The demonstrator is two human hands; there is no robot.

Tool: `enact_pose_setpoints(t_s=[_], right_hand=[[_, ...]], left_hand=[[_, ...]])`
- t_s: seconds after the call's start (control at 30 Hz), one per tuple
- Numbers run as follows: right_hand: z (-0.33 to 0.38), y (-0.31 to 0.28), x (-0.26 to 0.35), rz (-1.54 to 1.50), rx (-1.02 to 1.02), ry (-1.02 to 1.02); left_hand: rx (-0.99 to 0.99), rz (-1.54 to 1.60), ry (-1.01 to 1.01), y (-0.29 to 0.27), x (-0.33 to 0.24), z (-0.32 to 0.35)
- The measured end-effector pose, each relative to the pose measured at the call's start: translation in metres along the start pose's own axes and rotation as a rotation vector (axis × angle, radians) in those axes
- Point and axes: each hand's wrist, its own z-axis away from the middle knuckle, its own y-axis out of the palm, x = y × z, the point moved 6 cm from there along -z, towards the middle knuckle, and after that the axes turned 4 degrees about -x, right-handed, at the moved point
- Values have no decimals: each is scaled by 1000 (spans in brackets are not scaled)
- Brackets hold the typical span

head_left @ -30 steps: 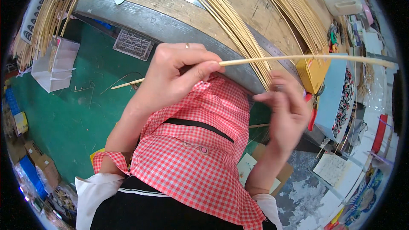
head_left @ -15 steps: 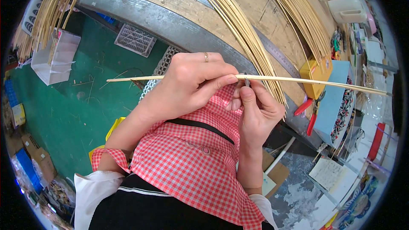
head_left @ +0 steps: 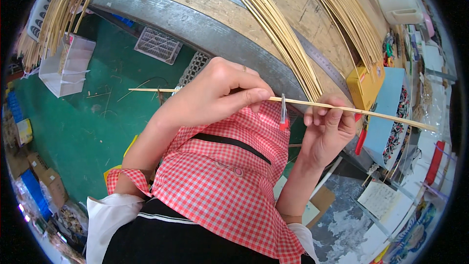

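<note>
"Where is the long, pale, thin bamboo stick (head_left: 298, 101)?"

"Held crosswise above the red-and-white gingham apron (head_left: 210, 181). Both its ends show, but a stretch is hidden behind the left hand (head_left: 222, 93) and wrist."

"How is that hand gripping?"

"It pinches the stick between thumb and forefinger. The other fingers are folded behind, so I can't make out whether they touch it."

"And the right hand (head_left: 330, 129)?"

"Its fingers bend round the stick, the thumb tip against it. How firmly, I can't tell."

"What's between the hands?"

"A small silver metal clip with a red end (head_left: 283, 112), crossing the stick and hanging below it. Whether its prongs are clamped there is too small to tell."

"Anything cut off?"

"The bundle of straw-coloured bamboo sticks (head_left: 273, 29) on the brown wooden bench (head_left: 195, 10) runs out at the top of the view. The red-handled tool (head_left: 360, 142) is partly covered by the right hand, beside the pale blue box (head_left: 386, 93)."

"And left of the forearm?"

"Something dark under the stick, too blurred to name, above the green floor (head_left: 73, 132)."
</note>
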Motion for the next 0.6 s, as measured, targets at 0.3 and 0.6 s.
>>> enact_pose_setpoints(t_s=[0.3,0.6], right_hand=[[19,19,-29,124,-41,166],[39,55,-48,434,187,3]], left_hand=[[-214,-140,89,-41,-9,2],[-267,-272,314,-2,-39,11]])
